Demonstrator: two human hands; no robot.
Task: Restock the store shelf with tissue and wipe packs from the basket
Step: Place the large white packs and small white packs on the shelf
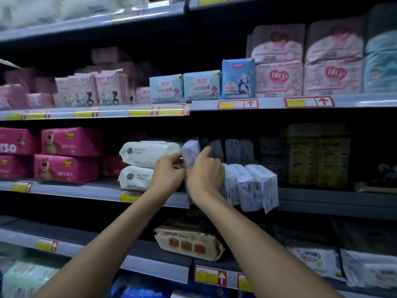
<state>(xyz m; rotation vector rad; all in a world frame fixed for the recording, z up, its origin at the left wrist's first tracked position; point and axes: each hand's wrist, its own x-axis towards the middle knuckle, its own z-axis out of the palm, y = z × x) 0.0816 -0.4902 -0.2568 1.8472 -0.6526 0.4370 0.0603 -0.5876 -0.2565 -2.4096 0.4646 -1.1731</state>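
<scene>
Both my hands meet at the middle shelf [96,190]. My right hand [205,171] grips a pale lavender pack [190,151], held upright at the left end of a row of like lavender packs [251,186] standing on the shelf edge. My left hand [168,173] pinches the same pack's lower left side, just right of two stacked white wipe packs [141,153]. The basket is out of view.
Pink bear-print boxes [66,155] fill the shelf's left part, dark yellowish boxes [315,158] its right. Pink and blue packs [202,86] line the shelf above. A brown wipe pack [189,241] lies on the shelf below, with white packs [315,261] to its right.
</scene>
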